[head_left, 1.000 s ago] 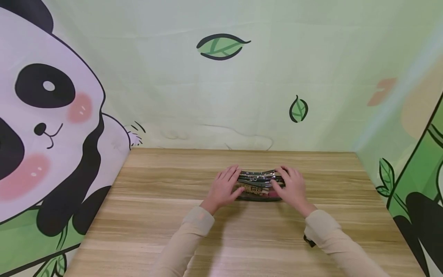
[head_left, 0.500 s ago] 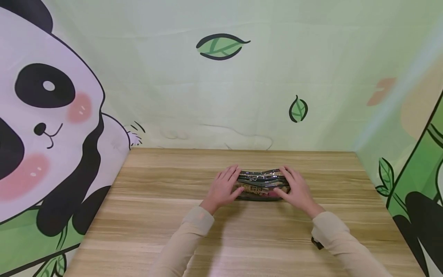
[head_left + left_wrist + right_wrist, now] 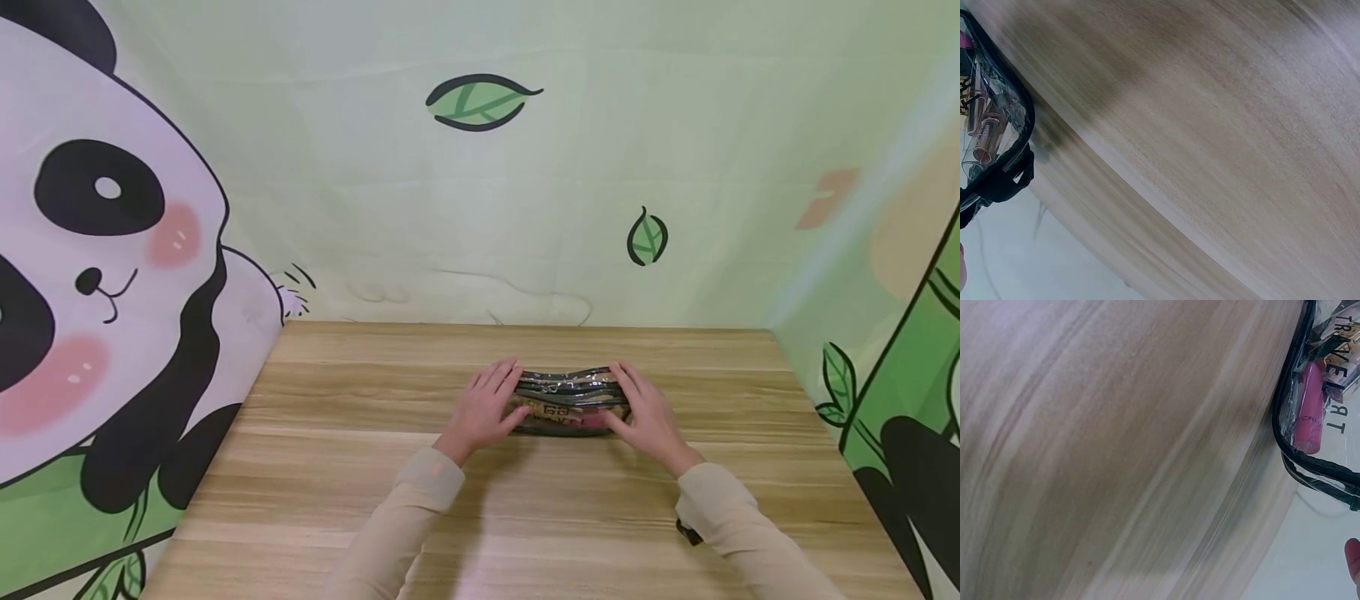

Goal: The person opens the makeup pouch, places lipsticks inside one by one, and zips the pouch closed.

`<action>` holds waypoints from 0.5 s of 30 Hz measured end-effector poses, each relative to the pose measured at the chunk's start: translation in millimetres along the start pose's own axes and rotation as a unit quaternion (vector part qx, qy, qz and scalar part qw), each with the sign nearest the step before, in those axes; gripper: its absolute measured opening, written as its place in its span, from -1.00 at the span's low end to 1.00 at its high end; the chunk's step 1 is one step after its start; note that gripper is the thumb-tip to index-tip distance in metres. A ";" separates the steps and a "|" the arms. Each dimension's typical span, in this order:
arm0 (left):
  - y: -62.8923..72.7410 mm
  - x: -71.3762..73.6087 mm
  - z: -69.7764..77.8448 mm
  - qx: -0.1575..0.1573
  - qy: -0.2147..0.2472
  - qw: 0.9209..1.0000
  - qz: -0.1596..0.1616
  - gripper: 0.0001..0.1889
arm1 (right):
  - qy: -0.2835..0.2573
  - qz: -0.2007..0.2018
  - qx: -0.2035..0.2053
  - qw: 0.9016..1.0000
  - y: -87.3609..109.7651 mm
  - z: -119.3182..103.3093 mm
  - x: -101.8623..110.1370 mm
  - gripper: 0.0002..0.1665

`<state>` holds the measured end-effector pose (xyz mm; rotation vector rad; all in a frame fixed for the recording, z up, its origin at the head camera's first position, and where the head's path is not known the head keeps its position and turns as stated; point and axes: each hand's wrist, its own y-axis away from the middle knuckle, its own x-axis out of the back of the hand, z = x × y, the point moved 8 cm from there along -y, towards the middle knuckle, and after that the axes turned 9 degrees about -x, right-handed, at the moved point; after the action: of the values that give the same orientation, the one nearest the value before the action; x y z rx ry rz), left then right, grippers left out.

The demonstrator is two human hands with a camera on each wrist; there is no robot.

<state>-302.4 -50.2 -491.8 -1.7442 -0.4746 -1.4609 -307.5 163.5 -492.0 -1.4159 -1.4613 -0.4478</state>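
Note:
A clear travel cosmetic bag [image 3: 566, 400] with black trim and a zip lies on the wooden table. My left hand [image 3: 482, 410] holds its left end, fingers over the top and thumb at the front. At the other end my right hand [image 3: 651, 421] holds it likewise, thumb low on the front. Through the plastic, a pink tube [image 3: 1310, 412] shows in the right wrist view, beside printed black letters. In the left wrist view, small clear-cased cosmetics [image 3: 986, 137] lie inside the bag, near a black fabric tab [image 3: 1007, 178]. Only a fingertip of each hand shows in the wrist views.
The wood-grain table [image 3: 337, 383] runs back to a pale green backdrop [image 3: 375, 208] printed with leaves. A panda print [image 3: 97, 200] covers the left side, and green plant prints [image 3: 892, 383] line the right. A small black item [image 3: 687, 532] sits under the right cuff.
My right hand has shifted right, from over the bag's top to its right end, uncovering more of the bag. The left hand and the bag have stayed in place.

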 end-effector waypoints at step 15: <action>-0.9 1.2 0.3 0.000 -0.006 1.000 -0.004 -0.33 | -0.081 -0.023 -0.054 0.995 -2.1 6.0 -3.6 -0.16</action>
<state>-302.6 -49.7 -490.4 -1.7540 -0.4885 -1.4551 -312.5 166.0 -496.7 -1.5358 -1.6235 -0.4562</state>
